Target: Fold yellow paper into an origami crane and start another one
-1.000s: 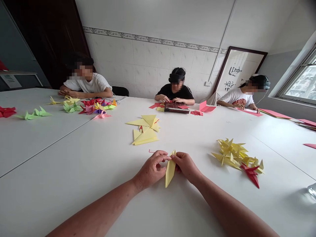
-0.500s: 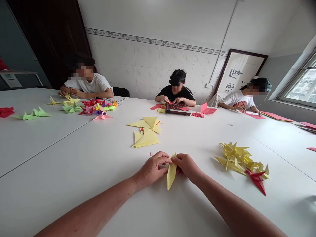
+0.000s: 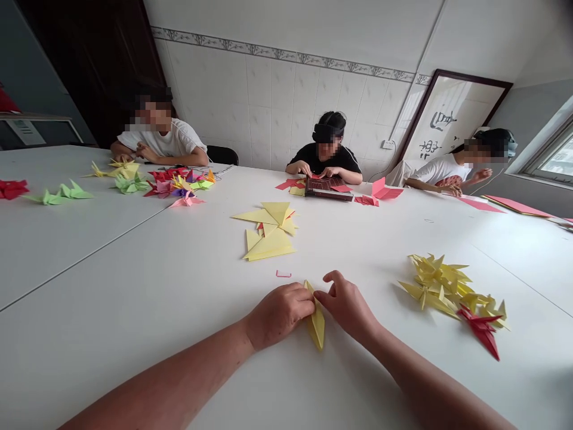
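Note:
A long, narrow folded piece of yellow paper [image 3: 317, 322] lies on the white table [image 3: 111, 257], its tip pointing toward me. My left hand [image 3: 280, 315] is pressed on its left side, with the fingers over the upper fold. My right hand [image 3: 347, 304] sits just to the right, fingers spread and raised, its thumb side against the paper's top end. A tiny pink paper scrap [image 3: 283, 274] lies just above my left hand.
A pile of yellow paper cranes [image 3: 441, 283] with a red crane [image 3: 481, 329] lies to my right. Folded yellow sheets [image 3: 268, 233] lie ahead. Multicoloured cranes [image 3: 176, 186] lie far left. Three seated people [image 3: 326, 149] work across the table, one at a dark wooden board [image 3: 326, 188].
My right hand has loosened its pinch and lifted its fingers from the paper. The paper has tilted slightly, and the whole scene has shifted in view as my head moved.

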